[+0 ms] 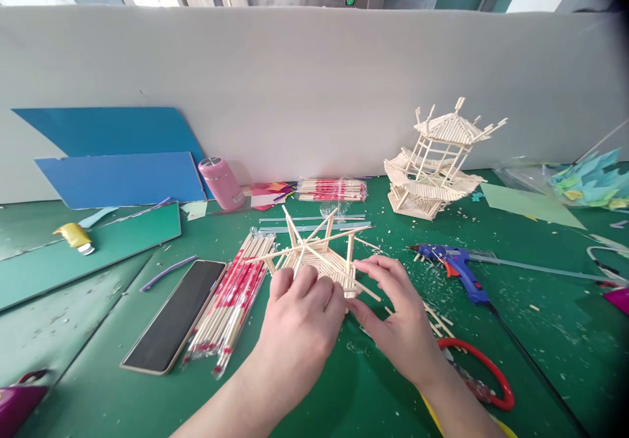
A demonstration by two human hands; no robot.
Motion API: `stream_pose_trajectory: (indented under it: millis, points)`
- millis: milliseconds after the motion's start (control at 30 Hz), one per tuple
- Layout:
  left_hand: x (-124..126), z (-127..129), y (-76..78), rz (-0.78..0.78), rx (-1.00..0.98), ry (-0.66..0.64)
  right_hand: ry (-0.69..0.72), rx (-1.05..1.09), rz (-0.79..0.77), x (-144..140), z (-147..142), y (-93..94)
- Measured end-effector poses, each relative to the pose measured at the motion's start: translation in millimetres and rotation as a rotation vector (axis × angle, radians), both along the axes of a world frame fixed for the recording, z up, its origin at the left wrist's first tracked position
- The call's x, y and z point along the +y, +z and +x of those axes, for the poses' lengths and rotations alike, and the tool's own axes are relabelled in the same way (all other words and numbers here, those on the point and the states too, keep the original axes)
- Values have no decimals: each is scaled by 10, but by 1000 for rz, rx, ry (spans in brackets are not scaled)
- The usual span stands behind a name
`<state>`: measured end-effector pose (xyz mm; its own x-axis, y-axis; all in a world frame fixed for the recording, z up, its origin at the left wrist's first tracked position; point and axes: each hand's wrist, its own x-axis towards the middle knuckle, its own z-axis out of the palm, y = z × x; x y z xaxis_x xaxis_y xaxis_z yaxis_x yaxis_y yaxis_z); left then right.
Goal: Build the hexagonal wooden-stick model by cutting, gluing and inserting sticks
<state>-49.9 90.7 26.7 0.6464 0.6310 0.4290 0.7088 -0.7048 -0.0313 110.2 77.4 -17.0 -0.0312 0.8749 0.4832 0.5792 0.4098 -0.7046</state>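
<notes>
A small pavilion frame of thin wooden sticks point(324, 267) stands on the table before me, its roof sticks crossing at a peak. My left hand point(305, 313) is closed at its front side, fingers curled down over the near edge; the fingertips are hidden behind the knuckles. On the front right corner is my right hand point(396, 313), thumb low and fingers higher, gripping the frame by a post. A finished-looking stick pavilion point(442, 169) with two roof tiers stands at the back right. Just right of my hands lies a blue hot glue gun point(455, 264).
Left of the frame lie bagged wooden sticks point(236, 287) and a phone point(177, 317). Red-handled scissors point(491, 369) are near my right forearm. A pink bottle point(222, 183) and blue boards point(122, 179) stand by the white partition point(295, 84). The glue gun's cord point(535, 366) runs frontward.
</notes>
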Motion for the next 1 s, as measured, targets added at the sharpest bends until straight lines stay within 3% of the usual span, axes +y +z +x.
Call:
stream_pose_trajectory:
  millis: [267, 1000]
  points:
    - [19, -5, -11, 14, -1, -9, -6, 66, -132, -18, 24, -57]
    - [24, 22, -5, 0, 36, 16, 5, 86, -122, -8, 4, -42]
